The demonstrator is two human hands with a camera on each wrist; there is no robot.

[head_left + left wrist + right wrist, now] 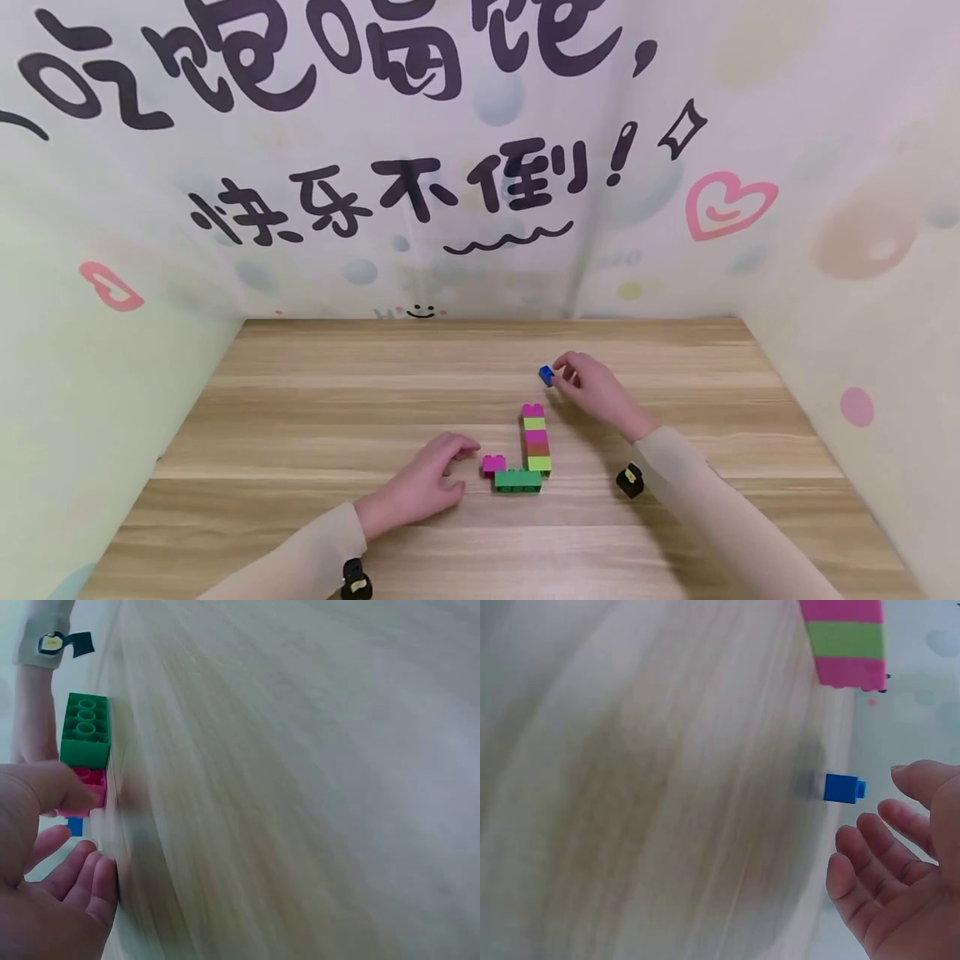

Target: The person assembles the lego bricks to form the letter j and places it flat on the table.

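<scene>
A small blue toy brick lies at the back of the table. My right hand is just right of it, its fingers loosely bent; the right wrist view shows a gap between the fingers and the blue brick. My left hand hovers low over the table, thumb and fingers apart, holding nothing. Just to its right sit a pink brick and a longer green brick with studs. Beyond the green brick, a joined line of pink, lime and brownish bricks runs toward the back.
The wood-grain table meets a printed back wall with black lettering, and side walls rise at left and right. Both sleeved wrists wear black straps; one dark strap piece shows by the right sleeve.
</scene>
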